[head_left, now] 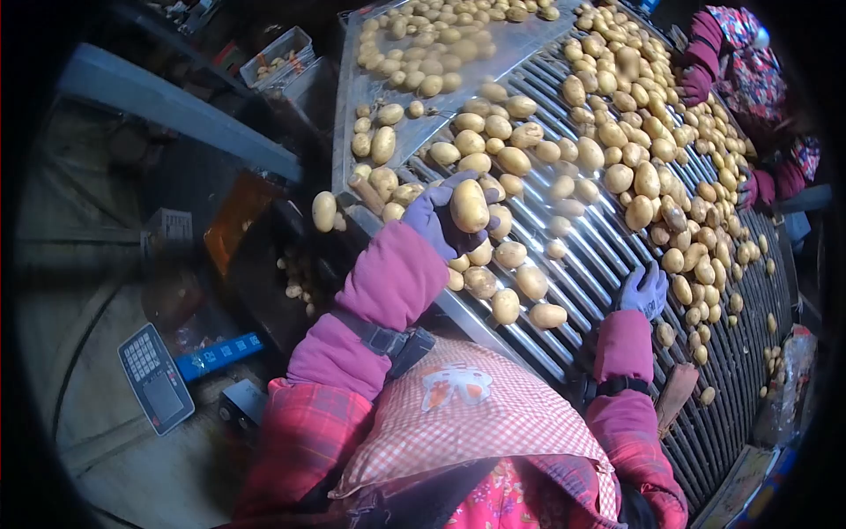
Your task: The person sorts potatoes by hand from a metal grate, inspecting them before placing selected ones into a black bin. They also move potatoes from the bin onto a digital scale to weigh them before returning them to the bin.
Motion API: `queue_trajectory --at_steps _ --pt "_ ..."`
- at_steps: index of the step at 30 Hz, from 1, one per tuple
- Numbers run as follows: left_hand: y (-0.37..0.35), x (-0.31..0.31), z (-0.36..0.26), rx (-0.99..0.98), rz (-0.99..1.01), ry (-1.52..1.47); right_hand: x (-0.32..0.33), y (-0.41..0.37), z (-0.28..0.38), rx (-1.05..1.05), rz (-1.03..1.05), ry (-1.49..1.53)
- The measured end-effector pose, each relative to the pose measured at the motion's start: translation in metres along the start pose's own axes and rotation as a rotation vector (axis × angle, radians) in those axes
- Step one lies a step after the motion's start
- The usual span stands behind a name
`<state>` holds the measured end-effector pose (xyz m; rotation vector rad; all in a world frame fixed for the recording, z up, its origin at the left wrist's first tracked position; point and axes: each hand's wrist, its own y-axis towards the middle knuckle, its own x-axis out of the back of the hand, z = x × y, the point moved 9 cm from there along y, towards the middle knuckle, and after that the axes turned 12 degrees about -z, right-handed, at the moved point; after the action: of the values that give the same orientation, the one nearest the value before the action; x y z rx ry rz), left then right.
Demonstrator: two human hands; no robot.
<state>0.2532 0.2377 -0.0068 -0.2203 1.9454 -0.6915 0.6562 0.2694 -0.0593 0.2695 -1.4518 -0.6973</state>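
Observation:
My left hand [445, 216], in a purple glove, is closed around a large yellow potato [470, 207] above the left edge of the roller conveyor [564, 348]. Several loose potatoes lie around it on the rollers. Farther right, my right hand [642, 291], gloved too, rests on the rollers with its fingers spread and holds nothing. Just beyond its fingertips is the edge of a dense heap of potatoes [648, 181].
A metal tray [520, 53] with potatoes adjoins the conveyor at the top. Another person's gloved hands [696, 84] reach in at the upper right. A wood piece [677, 397] lies near my right forearm. Left are a scale display [157, 379] and a crate [280, 57].

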Motion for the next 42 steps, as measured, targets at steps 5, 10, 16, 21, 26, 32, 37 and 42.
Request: queue_trajectory --at_steps 5,10,16,21,26,32,37,42 --pt "-0.022 0.019 -0.012 -0.125 -0.024 -0.03 -0.004 0.001 -0.001 0.052 0.001 -0.001" --pt "-0.049 0.036 -0.018 -0.065 0.105 -0.08 -0.011 0.002 -0.008 0.048 0.012 -0.046" --pt "-0.096 0.085 -0.041 -0.143 0.088 -0.129 -0.013 0.005 -0.008 0.039 0.061 -0.076" --pt "-0.143 0.176 -0.05 -0.194 -0.166 -0.151 -0.018 0.008 -0.015 0.031 0.076 -0.101" --pt "-0.208 0.29 -0.067 -0.268 -0.695 -0.183 -0.038 0.011 -0.029 0.094 0.089 -0.08" --pt "-0.241 0.352 -0.119 -0.5 -0.991 -0.085 -0.031 0.012 -0.024 0.082 0.092 -0.124" --pt "-0.216 0.504 -0.169 -1.127 -0.844 0.63 -0.036 0.005 -0.029 0.27 0.154 0.087" --pt "-0.214 0.426 -0.146 -0.612 -0.956 -0.149 -0.003 -0.049 -0.037 -0.171 0.569 0.714"
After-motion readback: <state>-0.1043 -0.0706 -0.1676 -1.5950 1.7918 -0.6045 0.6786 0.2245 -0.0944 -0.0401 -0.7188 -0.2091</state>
